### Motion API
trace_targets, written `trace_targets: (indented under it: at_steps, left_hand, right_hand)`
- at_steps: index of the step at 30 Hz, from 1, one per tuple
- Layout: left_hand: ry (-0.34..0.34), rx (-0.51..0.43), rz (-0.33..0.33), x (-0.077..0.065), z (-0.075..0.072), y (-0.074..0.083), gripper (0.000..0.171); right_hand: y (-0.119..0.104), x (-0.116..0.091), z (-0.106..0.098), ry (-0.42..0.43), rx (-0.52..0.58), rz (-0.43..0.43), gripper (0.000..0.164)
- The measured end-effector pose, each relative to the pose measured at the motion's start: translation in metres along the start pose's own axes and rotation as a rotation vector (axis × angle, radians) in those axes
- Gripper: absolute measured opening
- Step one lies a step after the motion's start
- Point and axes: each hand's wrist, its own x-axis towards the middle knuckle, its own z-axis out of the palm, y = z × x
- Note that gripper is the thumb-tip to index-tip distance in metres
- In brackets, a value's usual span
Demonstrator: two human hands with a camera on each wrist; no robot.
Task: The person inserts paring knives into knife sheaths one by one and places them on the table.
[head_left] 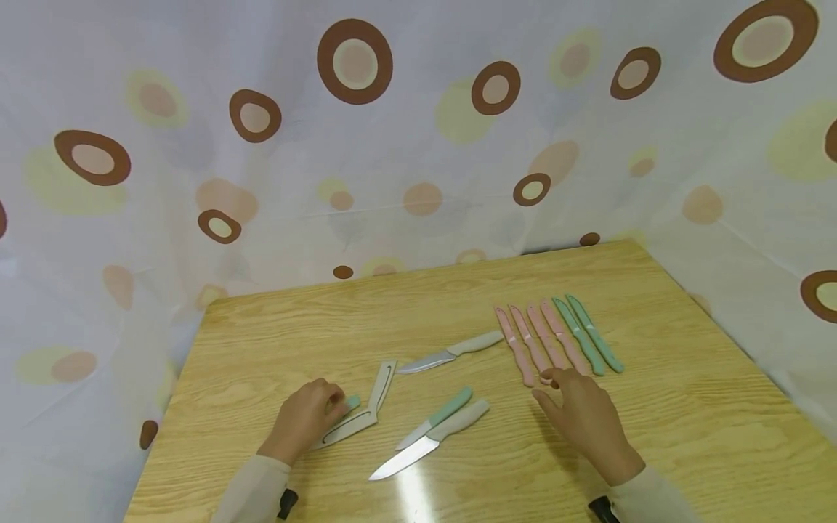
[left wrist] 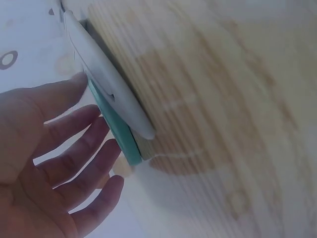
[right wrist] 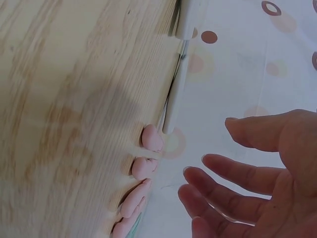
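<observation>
My left hand (head_left: 307, 418) is at a green piece (head_left: 353, 401), probably a knife cover, mostly hidden by the fingers in the head view. In the left wrist view its loosely bent fingers lie close beside the green piece (left wrist: 119, 131); contact is unclear. Against that piece lies a beige knife cover (head_left: 353, 427), and a second beige cover (head_left: 382, 385) meets it at an angle. My right hand (head_left: 584, 418) hovers with relaxed, parted fingers near the handle ends of several pink knives (head_left: 521, 352). Nothing is in its grasp in the right wrist view.
Two green covered knives (head_left: 595, 334) lie right of the pink ones. A bare beige-handled knife (head_left: 451, 354) points left behind. Nearer, a green-handled knife (head_left: 447, 408) lies against a larger beige-handled knife (head_left: 418, 450), blades bare. A patterned cloth (head_left: 418, 145) borders the wooden table (head_left: 294, 319).
</observation>
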Motion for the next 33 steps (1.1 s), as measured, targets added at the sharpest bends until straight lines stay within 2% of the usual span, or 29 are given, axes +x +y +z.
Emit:
trace_targets:
  at_steps: [6, 13, 17, 20, 24, 29, 33]
  left_hand:
    - [-0.018, 0.019, -0.001, -0.001, 0.000, 0.002, 0.019]
    - [-0.019, 0.033, -0.002, -0.002, 0.001, 0.004, 0.018]
    - [0.003, 0.096, 0.043, 0.000, 0.002, 0.004, 0.018]
    - [0.071, 0.136, 0.095, 0.003, 0.000, 0.006, 0.018]
    - [0.207, 0.091, 0.148, 0.009, -0.009, 0.013, 0.019]
    - [0.351, -0.011, 0.237, 0.016, -0.026, 0.024, 0.023]
    - [0.428, -0.051, 0.316, 0.018, -0.034, 0.030, 0.027]
  right_hand:
    - [-0.007, -0.004, 0.001, -0.022, 0.006, -0.006, 0.033]
    - [-0.016, -0.007, 0.011, -0.068, 0.061, -0.027, 0.030]
    - [-0.021, -0.007, 0.018, -0.077, 0.068, -0.068, 0.027]
    - [-0.027, -0.003, 0.021, -0.074, 0.075, -0.114, 0.025]
    - [-0.038, 0.010, 0.026, -0.082, 0.087, -0.214, 0.022]
    - [-0.054, 0.035, 0.040, -0.110, 0.051, -0.452, 0.018]
    - [-0.066, 0.050, 0.054, -0.192, 0.026, -0.570, 0.013]
